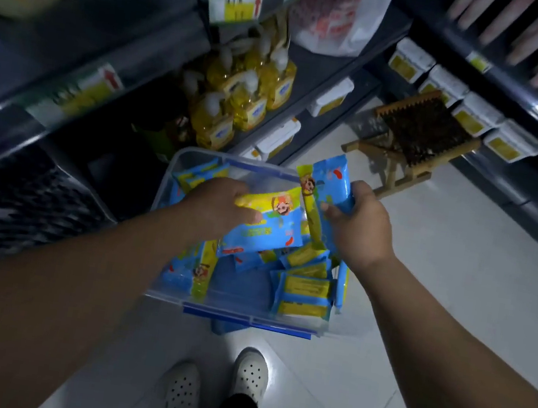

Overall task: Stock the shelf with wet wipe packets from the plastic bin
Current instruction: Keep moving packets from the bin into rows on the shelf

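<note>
The wet wipe packets (306,295) are small, soft and blue, with a yellow strip and a cartoon face on the front. Most lie in a loose heap in the clear bin (235,313), some flat and some on their edges, mostly toward its 3 o'clock and 6 o'clock sides. A bare bit of the bin's bottom shows near the middle, so it looks far from full

Two packets are in the hands. The left hand (219,203) has its fingers and thumb curled round a flat packet (267,228), held just over the middle of the bin. The right hand (358,223) grips an upright packet (330,185) over the bin's 1 o'clock corner

I can see no blue packet on any shelf (122,7), so I think the job has a long way to go. These two must go up, and then the whole heap. I cannot tell which spot is meant for them

The bin sits on the pale floor (459,265). From the bin, yellow bottles (241,96) stand at 12 o'clock, the dark shelf is at 10 o'clock, a wooden stool (419,135) is at 2 o'clock with white boxes (450,87) past it, and white shoes (218,380) are at 6 o'clock
</note>
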`<state>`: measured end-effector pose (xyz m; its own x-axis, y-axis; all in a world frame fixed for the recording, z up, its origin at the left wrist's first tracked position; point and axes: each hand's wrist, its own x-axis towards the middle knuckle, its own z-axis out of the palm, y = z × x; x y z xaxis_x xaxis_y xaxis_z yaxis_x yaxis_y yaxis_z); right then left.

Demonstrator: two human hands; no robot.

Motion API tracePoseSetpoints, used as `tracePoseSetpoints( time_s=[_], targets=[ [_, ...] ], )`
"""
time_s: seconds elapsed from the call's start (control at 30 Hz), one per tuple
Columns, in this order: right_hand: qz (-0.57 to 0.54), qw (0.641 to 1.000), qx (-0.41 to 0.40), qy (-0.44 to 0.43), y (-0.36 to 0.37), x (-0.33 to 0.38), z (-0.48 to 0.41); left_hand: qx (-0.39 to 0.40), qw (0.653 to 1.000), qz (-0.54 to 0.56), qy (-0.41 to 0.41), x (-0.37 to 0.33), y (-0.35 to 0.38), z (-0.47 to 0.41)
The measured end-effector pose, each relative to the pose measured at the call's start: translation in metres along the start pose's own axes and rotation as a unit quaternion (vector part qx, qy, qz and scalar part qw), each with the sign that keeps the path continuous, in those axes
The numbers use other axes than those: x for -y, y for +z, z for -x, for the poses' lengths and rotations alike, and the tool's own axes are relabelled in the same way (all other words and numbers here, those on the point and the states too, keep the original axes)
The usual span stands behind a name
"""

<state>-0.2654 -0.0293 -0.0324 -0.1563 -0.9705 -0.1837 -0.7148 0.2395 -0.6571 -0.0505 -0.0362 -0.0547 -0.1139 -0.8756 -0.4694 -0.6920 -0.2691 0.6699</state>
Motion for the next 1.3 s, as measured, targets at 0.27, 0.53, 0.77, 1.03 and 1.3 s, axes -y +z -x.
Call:
tracePoseSetpoints(
  time_s=[0.27,0.53,0.77,1.03,1.3],
  targets=[
    [-0.102,0.995,-0.015,0.005,-0.071,0.089,0.038,-0.045,0.963,0.247,-0.094,-0.065,-0.076,0.074],
    [-0.171,0.985,-0.024,0.005,-0.151,0.178,0.071,-0.110,0.952,0.277,-0.067,-0.127,-0.158,0.154],
    [-0.281,0.959,0.025,-0.022,-0.199,0.236,0.096,-0.178,0.943,0.281,0.006,-0.175,-0.209,0.214],
    [-0.357,0.911,0.170,-0.115,-0.234,0.290,0.102,-0.176,0.904,0.387,0.039,-0.223,-0.243,0.252],
    [-0.344,0.885,0.264,-0.171,-0.255,0.320,0.084,-0.158,0.853,0.492,0.074,-0.261,-0.262,0.263]
  ],
)
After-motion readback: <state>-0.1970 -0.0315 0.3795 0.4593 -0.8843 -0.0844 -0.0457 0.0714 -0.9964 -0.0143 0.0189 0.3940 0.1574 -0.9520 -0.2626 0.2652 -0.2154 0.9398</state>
